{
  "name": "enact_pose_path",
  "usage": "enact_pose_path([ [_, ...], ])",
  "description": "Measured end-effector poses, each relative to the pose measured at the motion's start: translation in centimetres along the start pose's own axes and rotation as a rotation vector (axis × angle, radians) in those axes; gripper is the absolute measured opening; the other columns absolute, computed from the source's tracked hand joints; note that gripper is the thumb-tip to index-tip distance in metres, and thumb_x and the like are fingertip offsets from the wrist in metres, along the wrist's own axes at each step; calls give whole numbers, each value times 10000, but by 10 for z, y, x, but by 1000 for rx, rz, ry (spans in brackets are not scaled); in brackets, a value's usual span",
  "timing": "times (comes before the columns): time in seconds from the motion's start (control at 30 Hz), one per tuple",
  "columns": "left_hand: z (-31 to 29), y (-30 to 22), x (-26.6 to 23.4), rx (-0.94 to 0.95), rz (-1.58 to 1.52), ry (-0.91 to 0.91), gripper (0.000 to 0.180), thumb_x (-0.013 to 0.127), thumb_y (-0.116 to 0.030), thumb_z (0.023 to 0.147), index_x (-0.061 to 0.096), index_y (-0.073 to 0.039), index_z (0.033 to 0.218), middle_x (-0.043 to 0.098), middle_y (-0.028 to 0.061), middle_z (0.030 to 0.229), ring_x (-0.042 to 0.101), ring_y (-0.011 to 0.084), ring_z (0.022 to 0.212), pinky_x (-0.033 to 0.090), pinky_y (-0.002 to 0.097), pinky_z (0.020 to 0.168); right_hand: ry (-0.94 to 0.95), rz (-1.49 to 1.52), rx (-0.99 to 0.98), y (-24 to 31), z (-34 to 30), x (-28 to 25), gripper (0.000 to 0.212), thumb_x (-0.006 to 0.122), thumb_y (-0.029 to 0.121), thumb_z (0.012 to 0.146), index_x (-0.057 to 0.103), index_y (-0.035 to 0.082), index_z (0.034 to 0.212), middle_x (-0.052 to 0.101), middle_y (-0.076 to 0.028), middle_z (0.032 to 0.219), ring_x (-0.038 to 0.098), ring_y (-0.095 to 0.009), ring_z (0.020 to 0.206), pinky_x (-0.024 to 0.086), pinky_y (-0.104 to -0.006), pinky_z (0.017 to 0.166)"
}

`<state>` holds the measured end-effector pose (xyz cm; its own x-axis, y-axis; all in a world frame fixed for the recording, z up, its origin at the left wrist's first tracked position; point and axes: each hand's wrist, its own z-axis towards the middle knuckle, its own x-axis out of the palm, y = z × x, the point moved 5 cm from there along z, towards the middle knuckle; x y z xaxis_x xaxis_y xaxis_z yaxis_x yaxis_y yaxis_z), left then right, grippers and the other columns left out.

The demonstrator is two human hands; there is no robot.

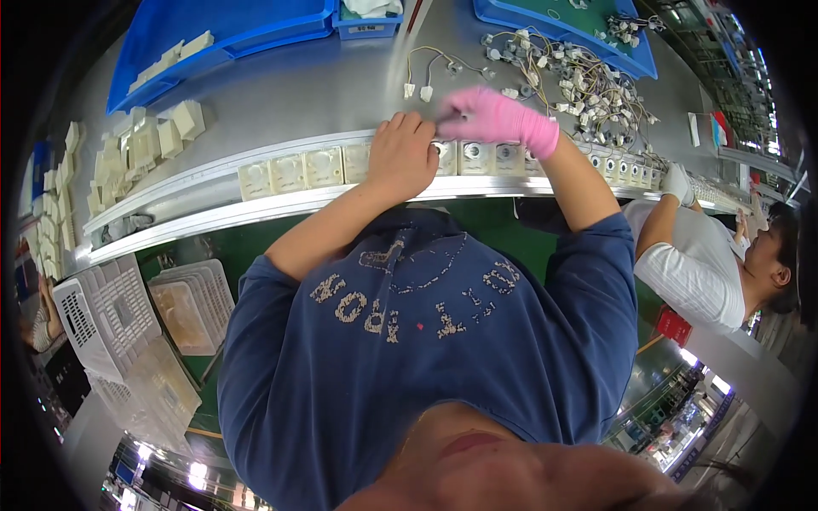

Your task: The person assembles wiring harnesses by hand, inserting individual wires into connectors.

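Note:
A row of square white plastic housings (325, 167) stands in a metal rail across the bench front. My bare left hand (400, 160) lies over the middle of the row, its fingers curled round a housing that it mostly covers. Beside it, my right hand (494, 117), in a pink glove, is bent into a pinch near the left fingertips. Motion smears the right fingers, and whatever is between them cannot be made out. Right of my hands, the housings (475, 157) carry round parts with dark centres. Left of them, the housings show no such dark centres.
Beyond the right hand lies a tangle of wired connectors (588, 89), with a blue tray (567, 32) behind. Loose white housings (136, 149) and a large blue tray (230, 49) are at left. White baskets (106, 311) stand below. A co-worker (703, 264) sits at right along the rail.

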<state>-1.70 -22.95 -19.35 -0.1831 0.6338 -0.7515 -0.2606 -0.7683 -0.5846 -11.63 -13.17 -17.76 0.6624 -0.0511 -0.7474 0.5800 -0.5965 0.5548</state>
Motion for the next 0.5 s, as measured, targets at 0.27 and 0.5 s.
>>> enact_pose_path([
  [0.27, 1, 0, 0, 20, -33, -37, 50, 533, -89, 757, 535, -42, 773, 505, 90, 816, 486, 283, 805, 384, 388, 707, -6, -682, 449, -142, 70, -10, 448, 561, 297, 797, 494, 63, 1173, 453, -156, 1261, 541, -324, 1062, 465, -422, 827],
  [0.5, -2, 1, 0, 0, -7, -70, 64, 539, -101, 777, 544, -40, 762, 505, 88, 792, 490, 284, 785, 389, 389, 698, -10, -253, 362, -169, 38, -23, 266, 496, 88, 722, 549, 8, 970, 606, -194, 807, 618, -297, 792, 485, -383, 667],
])
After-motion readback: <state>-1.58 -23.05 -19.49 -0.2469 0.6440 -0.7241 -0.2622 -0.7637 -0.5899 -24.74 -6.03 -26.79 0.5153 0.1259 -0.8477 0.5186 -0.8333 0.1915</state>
